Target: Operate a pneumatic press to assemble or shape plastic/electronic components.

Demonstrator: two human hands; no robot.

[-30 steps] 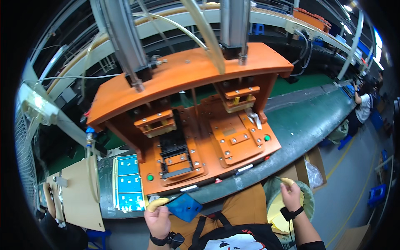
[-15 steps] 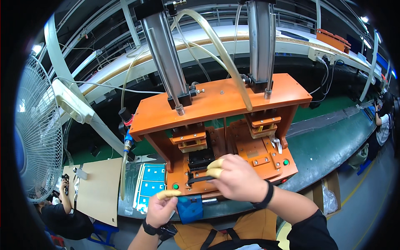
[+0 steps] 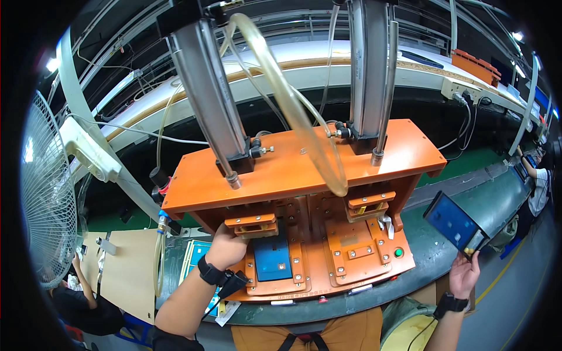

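Seemingly for alignment, blue panel [image 3: 273,260] sits in orange press [image 3: 275,172]; left hand [image 3: 228,248]: fingers hidden, grip undetermined; right hand [image 3: 464,274] grasps blue-faced slab [image 3: 451,219] clear, press's three o'clock.

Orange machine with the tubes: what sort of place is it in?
Probably a factory workshop: the orange machine has metal cylinders on top and stands on a long green bench, and another person sits at the far left.

The press [image 3: 281,174] is orange, its panel [image 3: 273,263] blue, the bench [image 3: 497,195] green.
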